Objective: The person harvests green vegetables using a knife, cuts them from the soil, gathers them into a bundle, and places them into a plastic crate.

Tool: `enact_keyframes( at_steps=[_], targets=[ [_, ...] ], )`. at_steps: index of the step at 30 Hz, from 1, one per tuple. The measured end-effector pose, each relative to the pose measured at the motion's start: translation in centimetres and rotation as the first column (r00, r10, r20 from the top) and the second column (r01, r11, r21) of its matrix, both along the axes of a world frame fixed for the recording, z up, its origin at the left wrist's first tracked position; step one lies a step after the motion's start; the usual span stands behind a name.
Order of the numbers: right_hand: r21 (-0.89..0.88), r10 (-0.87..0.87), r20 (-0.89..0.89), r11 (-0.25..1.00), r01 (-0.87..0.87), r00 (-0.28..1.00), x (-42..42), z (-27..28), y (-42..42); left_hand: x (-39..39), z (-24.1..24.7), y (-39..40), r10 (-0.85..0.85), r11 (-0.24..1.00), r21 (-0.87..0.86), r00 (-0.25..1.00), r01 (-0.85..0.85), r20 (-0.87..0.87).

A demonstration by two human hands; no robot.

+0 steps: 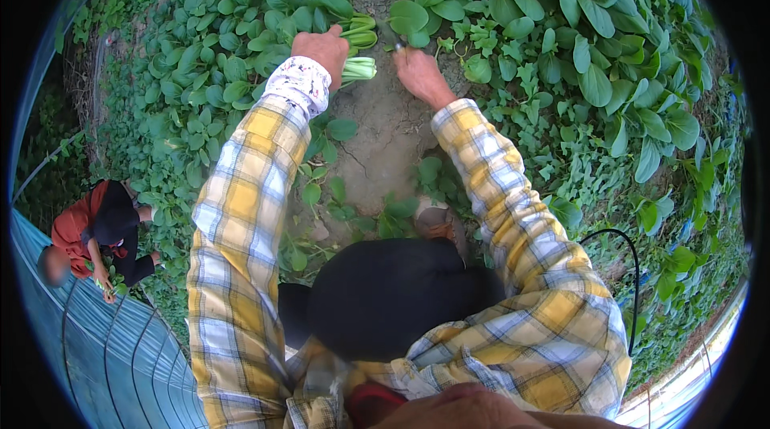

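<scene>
My left hand [323, 49] is closed around a bunch of leafy greens, and its pale green cut stems [360, 33] stick out to the right of the fingers. Just below them, another cluster of whitish stem ends [360, 68] shows beside the same hand; whether the fingers grip it too is hidden. Across a strip of bare soil, my right hand [421, 75] is shut on a small tool, probably a knife [398, 45]. Only a short metal part shows past the fingers. Broad-leaved greens [409, 17] grow from the ground right above this hand.
Dense leafy plants [210, 38] cover the left side, with taller greens [595, 26] at right. Dry, cracked soil [373, 146] runs between. A black curved cord or tube [634, 272] is by my right side. Another person [102, 236] crouches at far left, near blue sheeting [114, 333].
</scene>
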State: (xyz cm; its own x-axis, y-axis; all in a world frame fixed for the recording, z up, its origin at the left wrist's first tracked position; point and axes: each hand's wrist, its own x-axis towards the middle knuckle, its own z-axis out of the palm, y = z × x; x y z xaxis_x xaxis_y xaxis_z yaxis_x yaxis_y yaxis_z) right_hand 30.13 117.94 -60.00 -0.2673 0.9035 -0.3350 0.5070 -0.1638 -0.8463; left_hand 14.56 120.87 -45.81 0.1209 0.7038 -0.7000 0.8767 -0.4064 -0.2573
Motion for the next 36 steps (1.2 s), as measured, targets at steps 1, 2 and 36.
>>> enact_keyframes(
  at_steps=[1,2,36],
  targets=[
    [-0.034,0.019,0.031,0.999,-0.018,0.999,0.3,-0.3,-0.7,-0.2,-0.1,-0.2,-0.001,1.000,0.019,1.000,0.000,0.020],
    [-0.069,0.039,0.060,0.997,-0.035,0.997,0.6,-0.6,-1.2,-0.3,-0.2,-0.5,-0.001,0.999,0.038,0.999,-0.001,0.038],
    [-0.205,-0.135,-0.937,0.959,-0.195,0.322,0.9,14.4,-9.4,-1.0,5.8,-21.1,0.340,0.676,-0.666,-0.669,-0.315,0.661]
  ],
)
